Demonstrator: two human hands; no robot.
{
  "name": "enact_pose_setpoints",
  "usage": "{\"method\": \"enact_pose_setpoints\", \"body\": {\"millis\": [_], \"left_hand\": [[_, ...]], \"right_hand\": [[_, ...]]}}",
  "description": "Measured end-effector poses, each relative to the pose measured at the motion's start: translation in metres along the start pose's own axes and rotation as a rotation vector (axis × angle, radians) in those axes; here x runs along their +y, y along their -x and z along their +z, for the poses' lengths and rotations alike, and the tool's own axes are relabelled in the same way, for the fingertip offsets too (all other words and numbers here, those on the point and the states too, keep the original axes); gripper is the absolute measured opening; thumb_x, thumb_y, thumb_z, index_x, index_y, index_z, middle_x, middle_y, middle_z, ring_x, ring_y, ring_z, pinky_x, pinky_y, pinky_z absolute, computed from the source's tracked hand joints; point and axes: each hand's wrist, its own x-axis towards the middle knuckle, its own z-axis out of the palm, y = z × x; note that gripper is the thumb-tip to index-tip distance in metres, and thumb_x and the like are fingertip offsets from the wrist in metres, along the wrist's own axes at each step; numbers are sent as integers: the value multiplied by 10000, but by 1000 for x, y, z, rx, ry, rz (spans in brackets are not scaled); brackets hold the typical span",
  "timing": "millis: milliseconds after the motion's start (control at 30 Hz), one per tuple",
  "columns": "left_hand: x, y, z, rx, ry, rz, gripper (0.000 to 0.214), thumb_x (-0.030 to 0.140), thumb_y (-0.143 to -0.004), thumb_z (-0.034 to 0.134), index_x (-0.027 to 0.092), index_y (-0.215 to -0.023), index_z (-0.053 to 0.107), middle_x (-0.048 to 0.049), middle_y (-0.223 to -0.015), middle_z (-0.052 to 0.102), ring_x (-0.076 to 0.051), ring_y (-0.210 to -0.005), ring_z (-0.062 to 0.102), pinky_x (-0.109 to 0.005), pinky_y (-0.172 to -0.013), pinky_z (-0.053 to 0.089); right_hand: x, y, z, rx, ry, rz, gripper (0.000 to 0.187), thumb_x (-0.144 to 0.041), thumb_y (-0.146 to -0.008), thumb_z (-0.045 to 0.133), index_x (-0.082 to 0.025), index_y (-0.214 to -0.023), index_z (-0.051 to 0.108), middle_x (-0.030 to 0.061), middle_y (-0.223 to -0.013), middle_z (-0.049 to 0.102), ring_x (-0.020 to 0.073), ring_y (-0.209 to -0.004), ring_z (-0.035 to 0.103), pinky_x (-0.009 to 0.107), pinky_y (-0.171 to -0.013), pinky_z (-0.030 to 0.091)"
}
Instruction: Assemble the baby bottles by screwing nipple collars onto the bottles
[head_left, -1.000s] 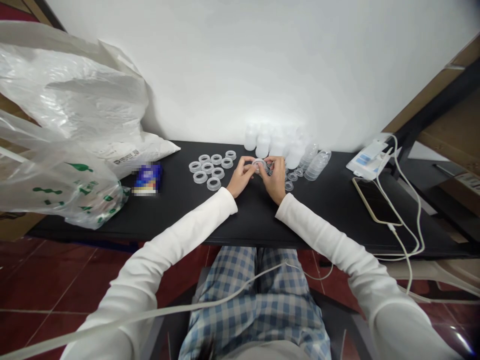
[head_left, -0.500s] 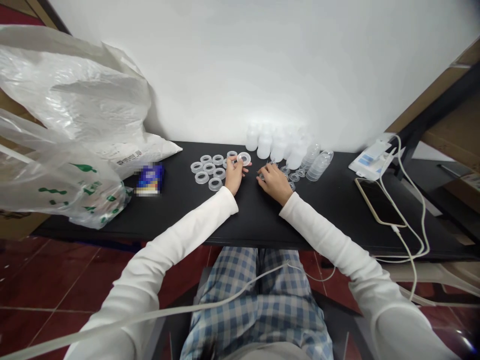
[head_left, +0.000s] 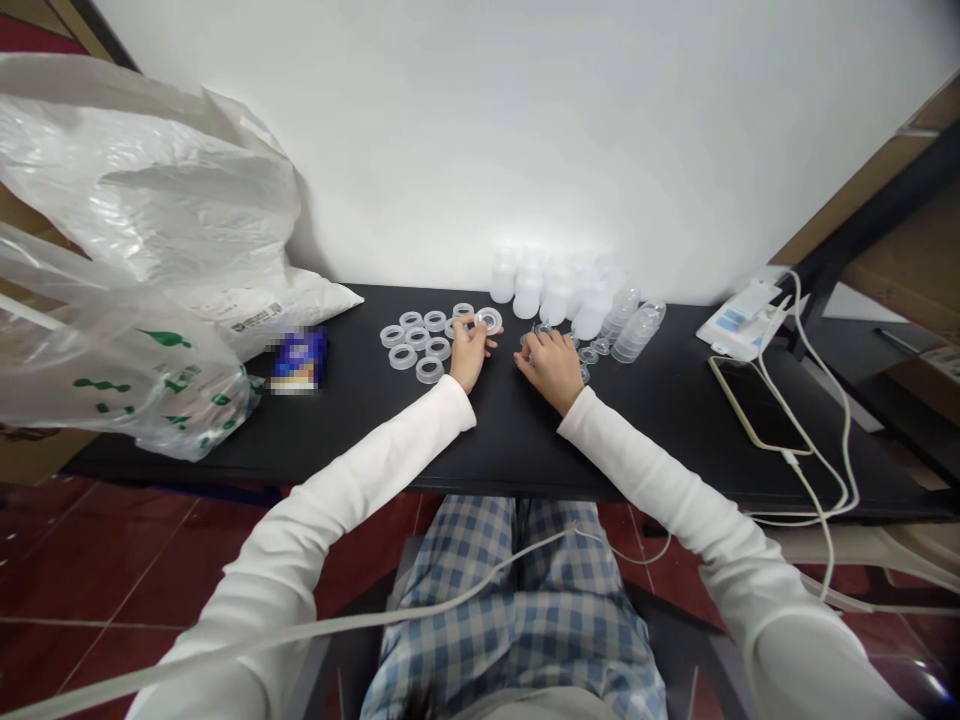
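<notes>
My left hand (head_left: 469, 355) pinches a translucent bottle collar ring (head_left: 489, 319), tilted with its opening facing me, above the black table. Several similar collar rings (head_left: 430, 370) lie flat to the left of this hand. My right hand (head_left: 553, 368) is palm down among small clear bottle nipples (head_left: 589, 356). Its thumb and forefinger close around what looks like one clear nipple, mostly covered by the fingers. Behind the right hand stand several frosted white bottles (head_left: 527, 295). Clear domed caps (head_left: 637, 333), stacked into one another, lie to their right.
At the left, a large white plastic bag (head_left: 165, 190) and a green-printed clear bag (head_left: 172, 385) sit beside a blurred blue packet (head_left: 300, 358). A phone (head_left: 757, 405) with white cables (head_left: 847, 440) is at the right. Behind the table (head_left: 495, 455) rises a white wall (head_left: 480, 130).
My right hand's fingers have shifted slightly among the nipples. My left hand keeps the collar ring in nearly the same place, lowered very slightly.
</notes>
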Motion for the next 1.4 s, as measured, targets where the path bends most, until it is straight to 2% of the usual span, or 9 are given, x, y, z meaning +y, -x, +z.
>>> {"method": "enact_pose_setpoints", "body": {"millis": [133, 233, 333, 433, 700, 800, 900, 1033, 1400], "left_hand": [[0, 3, 0, -60, -24, 141, 358, 525, -955, 576, 235, -1062, 393, -13, -899, 725, -95, -647, 628, -219, -564, 437], [2, 9, 1, -122, -42, 290, 500, 654, -888, 597, 238, -1106, 426, -5, -883, 699, -105, -666, 627, -241, -595, 456], [4, 15, 3, -218, -81, 400, 511, 669, -891, 579, 245, -1145, 449, 4, -870, 682, -116, -705, 648, -267, -676, 491], [5, 19, 3, -280, -110, 424, 471, 633, -923, 562, 249, -1176, 460, -2, -892, 695, -118, -718, 666, -266, -690, 500], [8, 19, 2, -315, -97, 457, 421, 580, -946, 562, 234, -1180, 507, -22, -923, 715, -119, -730, 679, -247, -680, 521], [10, 20, 2, -334, -121, 475, 420, 581, -946, 561, 226, -1168, 532, -15, -897, 712, -114, -716, 666, -240, -677, 519], [11, 22, 2, -355, -124, 468, 429, 593, -950, 540, 221, -1163, 558, -4, -846, 692, -110, -696, 645, -232, -663, 516], [10, 22, 1, -374, -110, 460, 427, 592, -956, 525, 217, -1153, 585, 8, -786, 654, -104, -655, 599, -233, -655, 503], [7, 21, 3, -361, -115, 437, 397, 564, -936, 581, 223, -1136, 622, 27, -671, 560, -122, -674, 585, -224, -629, 466]], "right_hand": [[-3, -1, 4, 210, -127, -33, 262, -331, -1012, 434, -180, -885, 605, 86, -838, 641, 235, -822, 556, 359, -756, 349], [-5, -1, 8, 388, -247, -29, 263, -331, -1020, 406, -150, -1050, 595, 99, -902, 640, 234, -847, 573, 359, -758, 386], [-5, -2, 10, 476, -316, -14, 339, -347, -1024, 403, -117, -1230, 544, 130, -990, 639, 251, -915, 584, 376, -801, 422], [-2, -3, 11, 476, -368, -12, 338, -354, -1036, 380, -141, -1237, 549, 115, -976, 644, 247, -915, 591, 379, -803, 431], [3, -7, 10, 479, -522, 12, 258, -402, -1016, 452, -196, -1106, 579, 58, -901, 653, 201, -824, 586, 362, -771, 409], [2, -7, 10, 477, -638, 26, 190, -385, -987, 495, -209, -1026, 555, 27, -837, 631, 179, -756, 568, 352, -749, 410], [0, -7, 10, 458, -812, 53, 127, -347, -950, 527, -226, -928, 493, -21, -736, 560, 144, -655, 517, 313, -661, 406], [-3, -6, 8, 436, -963, 127, 150, -325, -903, 566, -239, -874, 446, -51, -699, 497, 115, -594, 460, 278, -583, 379], [-7, -7, 10, 429, -1115, 208, 229, -347, -871, 630, -244, -797, 440, -76, -663, 400, 95, -568, 370, 265, -548, 335]]}}
